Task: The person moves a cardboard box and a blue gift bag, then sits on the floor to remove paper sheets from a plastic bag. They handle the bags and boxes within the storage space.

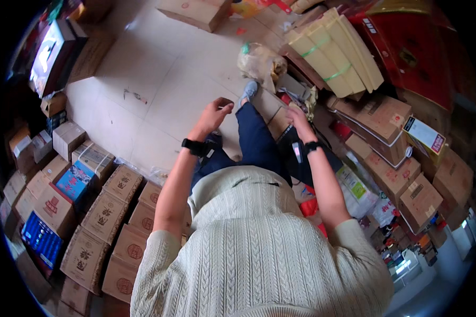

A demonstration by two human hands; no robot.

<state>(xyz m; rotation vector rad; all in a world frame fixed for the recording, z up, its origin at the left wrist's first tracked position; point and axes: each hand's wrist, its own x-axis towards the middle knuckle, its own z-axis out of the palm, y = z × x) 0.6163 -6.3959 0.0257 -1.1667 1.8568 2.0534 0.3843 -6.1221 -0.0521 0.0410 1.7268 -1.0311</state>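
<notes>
My left hand (217, 115) is held out over the tiled floor (158, 91) with its fingers loosely curved and nothing in them. My right hand (298, 119), slightly blurred, hovers to the right of my knee with its fingers partly spread, and I see nothing held in it. Beyond it lie crumpled yellowish wrapping (311, 103) and an open-looking cardboard piece (279, 123). A black case or box (289, 148) is below the right wrist. Ahead of my grey shoe (249, 90) sits a clear plastic bag (258, 63) with a green top.
Stacked cardboard cartons (105, 218) line the left side, with a blue printed box (75, 180) among them. On the right are strapped cartons (373, 119) and pale yellow boards (333, 51) bound with green straps. Another carton (198, 12) stands ahead.
</notes>
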